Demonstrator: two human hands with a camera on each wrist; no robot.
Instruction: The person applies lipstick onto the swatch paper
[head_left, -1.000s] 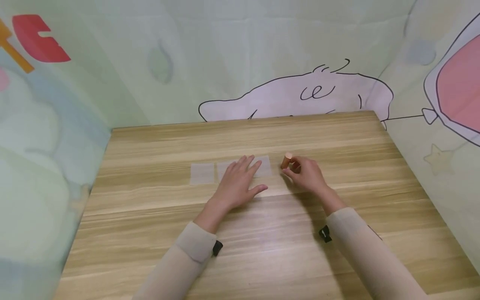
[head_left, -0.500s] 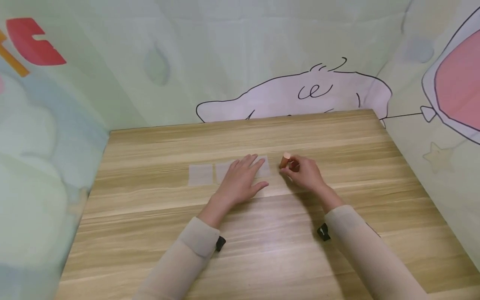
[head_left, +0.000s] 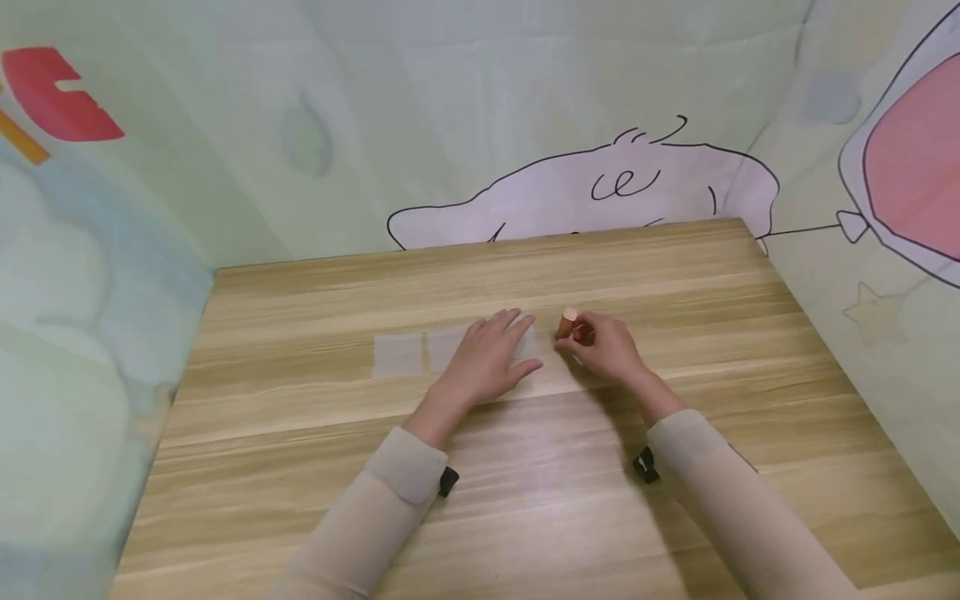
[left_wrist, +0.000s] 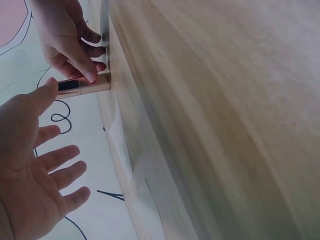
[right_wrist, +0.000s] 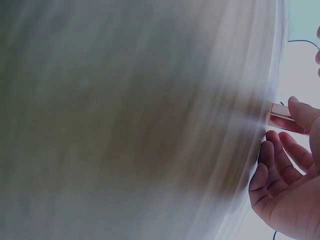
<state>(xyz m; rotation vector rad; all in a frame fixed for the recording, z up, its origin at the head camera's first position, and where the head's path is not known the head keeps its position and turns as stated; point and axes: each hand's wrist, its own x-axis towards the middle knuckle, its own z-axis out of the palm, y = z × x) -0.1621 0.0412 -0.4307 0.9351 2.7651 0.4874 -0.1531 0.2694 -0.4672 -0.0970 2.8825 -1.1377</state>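
A copper-coloured lipstick tube (head_left: 566,322) stands slightly tilted at the right end of a row of thin translucent squares. My right hand (head_left: 606,343) pinches its lower part between thumb and fingers. In the left wrist view the tube (left_wrist: 95,86) has a dark rectangular patch, and its base meets the tabletop. My left hand (head_left: 487,364) is spread with straight fingers over the row, hiding part of it. A gap shows between that hand (left_wrist: 30,175) and the surface in the left wrist view. The leftmost square (head_left: 398,356) lies flat, beside a second square (head_left: 442,346).
The wood-grain table (head_left: 300,483) reaches back to a printed cloth backdrop (head_left: 420,108) with cartoon drawings. Backdrop also closes off the left and right sides. Black straps sit at both sleeve cuffs.
My left hand has shifted slightly right over the squares. The right hand keeps its pinch on the lipstick tube, which stays in place. The head view has swung a little.
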